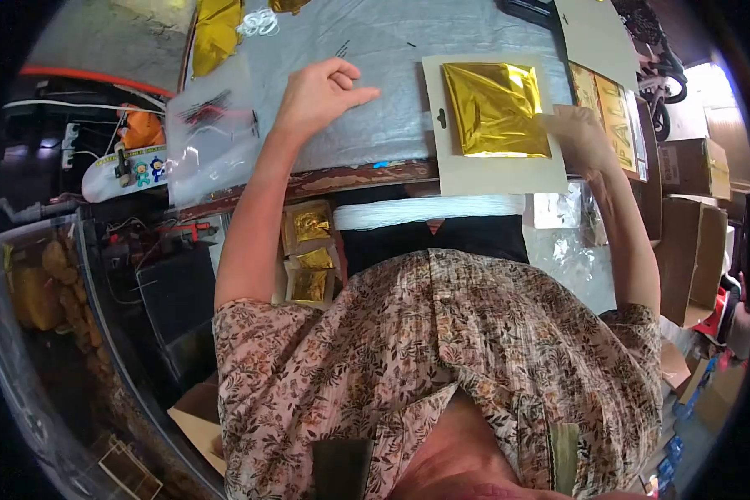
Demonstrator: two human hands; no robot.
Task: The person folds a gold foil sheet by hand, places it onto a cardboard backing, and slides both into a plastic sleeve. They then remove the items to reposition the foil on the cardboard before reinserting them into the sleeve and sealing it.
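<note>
My left hand (323,98) hovers over the plastic-covered table, its fingers loosely curled and the thumb held apart. Nothing shows between them. To its right lies a pale card (500,175) with a hang-hole at its left side, overhanging the near table edge. A shiny gold foil packet (493,112) rests on the card. At the right edge of the card is my right hand (582,137), smeared by motion. Its fingers cannot be made out, nor whether they touch the card or packet. Small thin black strips (343,50) lie beyond my left hand.
More gold foil (217,37) and a white coil of string (258,23) lie at the far left. A clear plastic bag (212,125) hangs over the left table edge. White strands (429,212) cross my lap. Printed cards (612,117) and cardboard boxes (692,167) stand at the right.
</note>
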